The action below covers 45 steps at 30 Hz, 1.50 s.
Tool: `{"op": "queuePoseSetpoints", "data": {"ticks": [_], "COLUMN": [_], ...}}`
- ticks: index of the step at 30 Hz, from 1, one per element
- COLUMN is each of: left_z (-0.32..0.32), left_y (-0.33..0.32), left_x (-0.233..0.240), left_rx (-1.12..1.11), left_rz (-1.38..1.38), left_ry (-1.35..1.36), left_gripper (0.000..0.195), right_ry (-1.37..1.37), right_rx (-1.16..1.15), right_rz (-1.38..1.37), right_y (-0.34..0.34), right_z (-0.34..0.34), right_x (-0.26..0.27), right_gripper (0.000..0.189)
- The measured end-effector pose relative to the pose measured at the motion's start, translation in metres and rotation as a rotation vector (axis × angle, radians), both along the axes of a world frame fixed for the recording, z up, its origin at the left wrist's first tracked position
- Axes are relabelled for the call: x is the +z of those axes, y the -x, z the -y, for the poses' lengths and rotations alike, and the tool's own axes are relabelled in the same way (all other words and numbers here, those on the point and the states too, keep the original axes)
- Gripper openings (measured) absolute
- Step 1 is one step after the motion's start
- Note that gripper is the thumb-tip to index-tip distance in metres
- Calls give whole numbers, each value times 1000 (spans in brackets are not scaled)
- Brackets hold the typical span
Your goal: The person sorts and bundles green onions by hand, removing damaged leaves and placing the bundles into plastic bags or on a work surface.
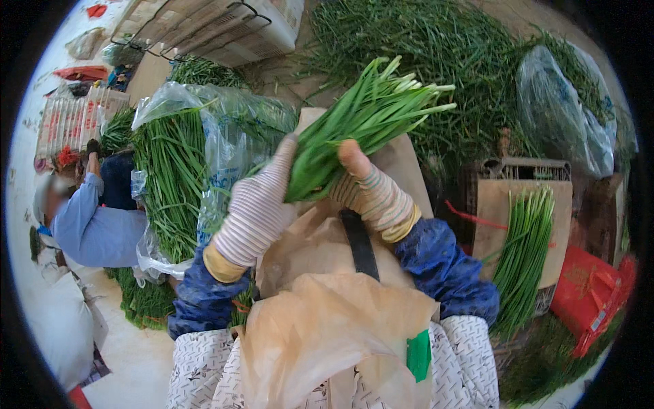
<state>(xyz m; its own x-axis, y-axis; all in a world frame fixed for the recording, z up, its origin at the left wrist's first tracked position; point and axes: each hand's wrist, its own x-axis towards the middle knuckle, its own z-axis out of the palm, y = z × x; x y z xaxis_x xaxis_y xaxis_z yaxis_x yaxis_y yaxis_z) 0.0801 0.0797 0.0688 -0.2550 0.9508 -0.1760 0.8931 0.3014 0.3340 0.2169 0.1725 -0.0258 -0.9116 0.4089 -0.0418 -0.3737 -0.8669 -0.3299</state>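
My left hand (263,204), in a striped knit glove, grips the left side of a bundle of long green leafy stalks, like garlic chives (352,122). My right hand (373,189), in a striped glove with the thumb tip uncovered, holds the same bundle from the right and below. The pale cut ends point up and to the right. Beneath the bundle, a tan board (403,158) reaches away from my lap. A beige apron (327,327) covers my front. At the right, more stalks (526,255) lie lined up on a cardboard-topped stand (490,204).
An opened clear plastic bag (245,128) full of stalks (171,174) lies at left, with a co-worker in blue (102,225) beyond. A white crate (271,36) stands at the top. Loose leaves (424,46) cover the floor ahead. A red bag (582,291) lies at right.
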Motion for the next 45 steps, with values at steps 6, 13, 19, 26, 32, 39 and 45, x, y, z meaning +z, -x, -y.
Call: {"op": "queuePoseSetpoints", "data": {"ticks": [6, 13, 19, 26, 32, 39, 45], "left_z": [-28, -39, -67, -89, -98, -82, -79], "left_y": [-40, -52, -13, -4, 39, 48, 45], "left_x": [-48, -34, -33, -36, -89, -104, -120], "left_rx": [-35, -405, 155, 99, 5, 100, 38], "left_rz": [77, 536, 1519, 1354, 1415, 1683, 1569], "left_ry": [-11, -186, -291, -576, -434, -110, -109], "left_gripper": [100, 90, 82, 97, 75, 50, 34], "right_ry": [2, -159, -342, -468, -311, -115, -18], "right_rx": [-318, -295, -225, 57, 149, 33, -3], "right_rz": [125, 134, 654, 831, 737, 490, 411], "right_y": [-7, -70, -129, -131, -115, -102, -97], "right_z": [-24, -78, -96, -78, -57, -25, -7], "right_x": [20, 4, 70, 88, 65, 26, 9], "right_gripper": [91, 82, 52, 66, 63, 60, 63]}}
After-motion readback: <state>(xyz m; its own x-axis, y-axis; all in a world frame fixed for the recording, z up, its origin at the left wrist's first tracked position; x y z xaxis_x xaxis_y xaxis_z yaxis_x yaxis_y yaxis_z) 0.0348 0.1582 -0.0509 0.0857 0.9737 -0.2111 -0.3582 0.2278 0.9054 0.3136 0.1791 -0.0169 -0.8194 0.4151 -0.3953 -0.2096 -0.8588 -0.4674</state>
